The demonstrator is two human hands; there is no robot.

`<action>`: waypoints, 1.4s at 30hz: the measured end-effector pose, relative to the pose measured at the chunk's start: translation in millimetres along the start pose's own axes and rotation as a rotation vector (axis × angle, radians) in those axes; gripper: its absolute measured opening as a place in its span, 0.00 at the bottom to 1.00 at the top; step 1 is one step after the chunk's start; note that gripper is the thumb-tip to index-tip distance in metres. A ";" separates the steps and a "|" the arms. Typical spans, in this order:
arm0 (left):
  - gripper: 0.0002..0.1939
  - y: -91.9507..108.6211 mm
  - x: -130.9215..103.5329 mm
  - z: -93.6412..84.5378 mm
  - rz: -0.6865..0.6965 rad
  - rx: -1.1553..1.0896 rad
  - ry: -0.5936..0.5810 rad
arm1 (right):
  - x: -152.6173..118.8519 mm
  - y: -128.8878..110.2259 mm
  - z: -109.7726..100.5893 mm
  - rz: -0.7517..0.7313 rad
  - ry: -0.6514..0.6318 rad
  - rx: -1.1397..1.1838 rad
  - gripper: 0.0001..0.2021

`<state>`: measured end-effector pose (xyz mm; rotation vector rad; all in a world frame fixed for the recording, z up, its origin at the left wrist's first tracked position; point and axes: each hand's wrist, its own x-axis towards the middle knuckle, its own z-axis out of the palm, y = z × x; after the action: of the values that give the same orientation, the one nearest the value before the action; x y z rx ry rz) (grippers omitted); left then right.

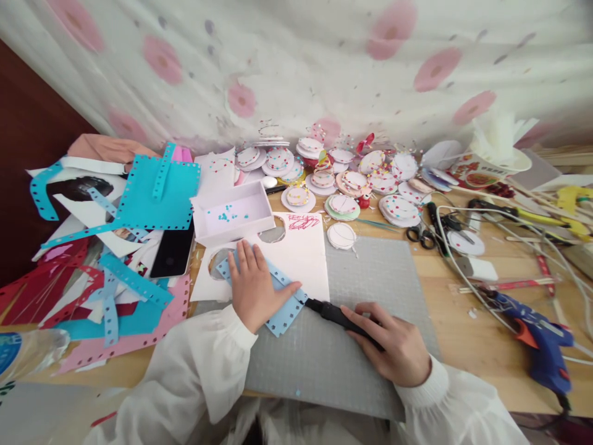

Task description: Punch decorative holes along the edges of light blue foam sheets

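My left hand (252, 287) lies flat with fingers spread, pressing down a light blue paper sheet (283, 315) with small holes punched along its edges. The sheet rests partly on a white card (303, 259) with round cut-outs and partly on a grey cutting mat (370, 272). My right hand (393, 343) is closed around a black-handled tool (338, 316). Its narrow dark tip meets the right edge of the sheet; whether it is a cutter or a punch cannot be made out. Beyond my left hand stands a shallow white box (264, 210) holding tiny blue pieces.
On the left, punched blue paper (148, 210), several scraps, a phone (171, 253) and a plastic bottle (41, 349) lie crowded. Several beaded paper discs (401, 209) line the back. At right are scissors (420, 237), a blue glue gun (537, 340), looping cables and a paper cup (491, 167).
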<state>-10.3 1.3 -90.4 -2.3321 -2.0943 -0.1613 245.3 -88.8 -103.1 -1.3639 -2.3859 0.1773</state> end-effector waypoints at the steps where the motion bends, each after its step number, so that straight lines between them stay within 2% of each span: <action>1: 0.62 0.7 0.8 1.5 0.000 -0.009 -0.001 | 0.0 -0.3 -0.1 0.004 0.004 -0.001 0.15; 5: 0.61 0.7 0.2 10.7 0.003 -0.046 0.057 | -0.2 -0.7 0.0 0.023 0.015 0.005 0.15; 7: 0.57 -0.4 -1.9 12.5 0.039 -0.085 0.110 | -0.6 -0.4 0.6 0.026 0.014 0.014 0.16; 11: 0.36 -2.4 -9.4 5.2 0.184 -0.175 0.207 | -1.3 0.9 2.1 0.009 0.014 0.024 0.15; 13: 0.25 -2.7 -14.4 -0.5 0.274 -0.191 0.193 | -1.3 1.5 2.7 -0.003 0.015 0.024 0.15; 15: 0.20 -3.2 -19.3 -4.6 0.353 -0.186 0.132 | -1.2 1.9 3.1 -0.014 0.020 0.027 0.16; 18: 0.23 -5.3 -24.8 -6.6 0.399 -0.167 0.054 | -0.6 1.7 3.3 -0.013 0.033 0.027 0.15; 25: 0.33 -12.1 -29.5 -4.0 0.445 -0.150 -0.044 | -0.5 0.9 3.8 -0.006 0.028 0.028 0.16; 30: 0.33 -15.1 -27.0 -8.2 0.461 -0.163 -0.081 | -2.2 1.1 4.6 0.008 0.044 0.013 0.15; 35: 0.27 -15.9 -21.4 -10.4 0.450 -0.219 -0.041 | -3.2 0.9 6.0 -0.003 0.059 0.005 0.16; 39: 0.19 -11.9 -13.3 -10.5 0.400 -0.257 0.028 | -2.3 0.4 1.8 -0.023 0.015 -0.007 0.16; 42: 0.22 -6.2 -8.3 -7.7 0.268 -0.229 0.105 | -2.0 0.5 -4.0 -0.034 -0.015 -0.013 0.16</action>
<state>-17.9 -6.8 -83.8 -2.6369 -1.7781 -0.5330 248.1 -90.6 -100.1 -1.3314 -2.4252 0.1642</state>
